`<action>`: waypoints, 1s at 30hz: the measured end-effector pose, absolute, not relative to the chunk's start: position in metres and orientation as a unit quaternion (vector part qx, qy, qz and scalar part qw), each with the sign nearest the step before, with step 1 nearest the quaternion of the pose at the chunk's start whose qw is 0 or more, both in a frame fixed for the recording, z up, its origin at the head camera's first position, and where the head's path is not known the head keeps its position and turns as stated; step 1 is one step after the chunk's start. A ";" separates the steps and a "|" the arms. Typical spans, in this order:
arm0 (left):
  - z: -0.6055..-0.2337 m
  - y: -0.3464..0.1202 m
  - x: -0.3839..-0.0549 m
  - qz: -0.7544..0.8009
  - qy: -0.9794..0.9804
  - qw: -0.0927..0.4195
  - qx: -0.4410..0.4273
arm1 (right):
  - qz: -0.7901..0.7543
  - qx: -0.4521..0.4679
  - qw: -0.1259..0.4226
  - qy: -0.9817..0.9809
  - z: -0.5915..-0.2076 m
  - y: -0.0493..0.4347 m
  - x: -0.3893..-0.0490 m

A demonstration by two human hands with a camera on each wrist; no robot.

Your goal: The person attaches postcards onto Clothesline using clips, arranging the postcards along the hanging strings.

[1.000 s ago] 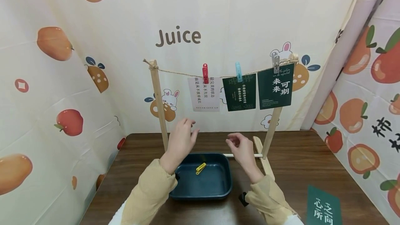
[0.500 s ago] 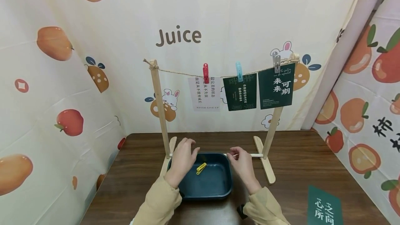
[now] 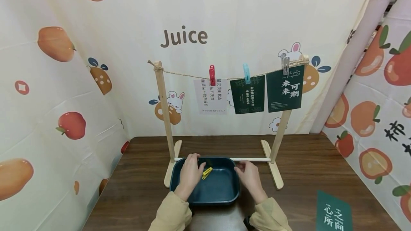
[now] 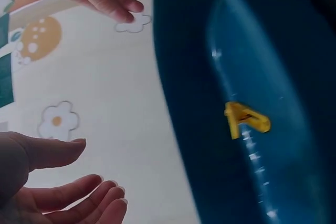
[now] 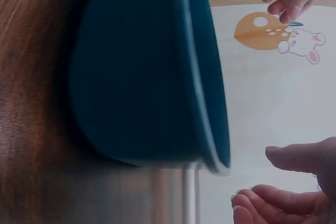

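Observation:
A dark blue basin (image 3: 213, 201) stands on the wooden table, with a yellow clothespin (image 3: 207, 173) lying in it. Over the basin's left side is my left hand (image 3: 190, 175), thumb apart from the loosely bent fingers and nothing between them. My right hand (image 3: 250, 177) is just beyond the right rim, also holding nothing. In the left wrist view, the clothespin (image 4: 247, 119) rests with its legs spread. The right wrist view shows the basin's outer wall (image 5: 131, 77), with my right hand's thumb and fingers (image 5: 283, 200) apart from each other.
Behind the basin stands a wooden frame (image 3: 165, 113) with a string. A white card (image 3: 210, 99) hangs under a red clothespin (image 3: 212, 76), a green card (image 3: 248, 97) under a blue one, another green card (image 3: 285, 95) under a grey one. One green card (image 3: 334, 211) lies front right.
Both hands have come down from in front of the frame towards the basin's sides. The hanging cards and the yellow clothespin have stayed where they were.

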State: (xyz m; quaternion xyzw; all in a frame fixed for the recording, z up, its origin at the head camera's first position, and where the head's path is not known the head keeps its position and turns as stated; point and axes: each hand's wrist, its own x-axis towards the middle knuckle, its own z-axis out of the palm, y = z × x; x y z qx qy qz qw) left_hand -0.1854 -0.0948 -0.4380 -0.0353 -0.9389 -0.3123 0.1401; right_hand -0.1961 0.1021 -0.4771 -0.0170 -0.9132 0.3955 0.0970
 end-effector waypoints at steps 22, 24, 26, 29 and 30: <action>-0.493 -0.086 -0.191 -0.337 -0.934 0.109 0.049 | 0.412 -0.046 0.006 -0.910 -0.498 0.106 -0.193; -0.496 -0.086 -0.192 -0.343 -0.932 0.103 0.050 | 0.418 -0.050 0.005 -0.907 -0.498 0.105 -0.193; -0.497 -0.086 -0.194 -0.347 -0.931 0.100 0.051 | 0.425 -0.055 0.004 -0.903 -0.498 0.105 -0.194; -0.500 -0.086 -0.197 -0.351 -0.930 0.094 0.056 | 0.435 -0.058 0.002 -0.899 -0.499 0.105 -0.194; -0.501 -0.086 -0.198 -0.352 -0.930 0.092 0.058 | 0.438 -0.060 0.000 -0.897 -0.499 0.105 -0.193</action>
